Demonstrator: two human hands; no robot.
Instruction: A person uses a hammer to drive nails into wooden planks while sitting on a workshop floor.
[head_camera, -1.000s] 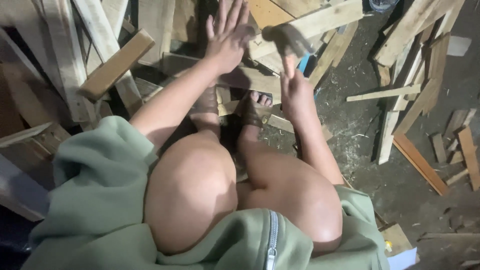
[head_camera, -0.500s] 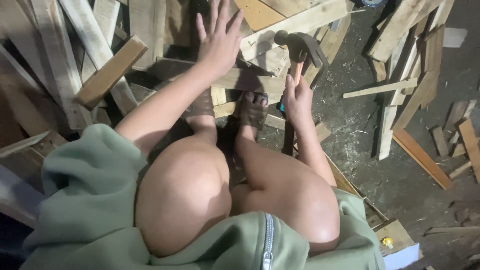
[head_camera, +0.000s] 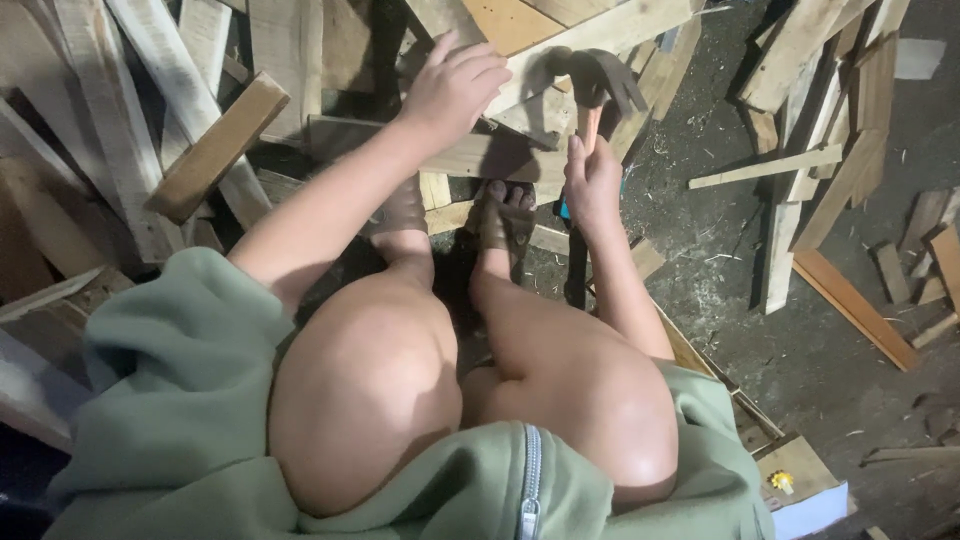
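My right hand (head_camera: 592, 178) grips the wooden handle of a claw hammer (head_camera: 594, 82), whose dark metal head sits just above a pale plank (head_camera: 590, 40) in the pile. My left hand (head_camera: 452, 88) rests with curled fingers on the wood at the near end of that plank, pressing on it. A darker board (head_camera: 470, 155) lies crosswise under both hands. My bare knees and sandalled feet (head_camera: 505, 215) sit below the hands, with a green zipped garment over my lap.
A heap of rough planks (head_camera: 150, 110) fills the left and top. More boards and offcuts (head_camera: 830, 150) lie at the right on a dirty floor (head_camera: 700, 230) strewn with chips. A small wooden box edge (head_camera: 795, 465) shows at the lower right.
The left hand went from raised with spread fingers to curled down on the plank. The hammer swung down, then shifted slightly towards the plank.
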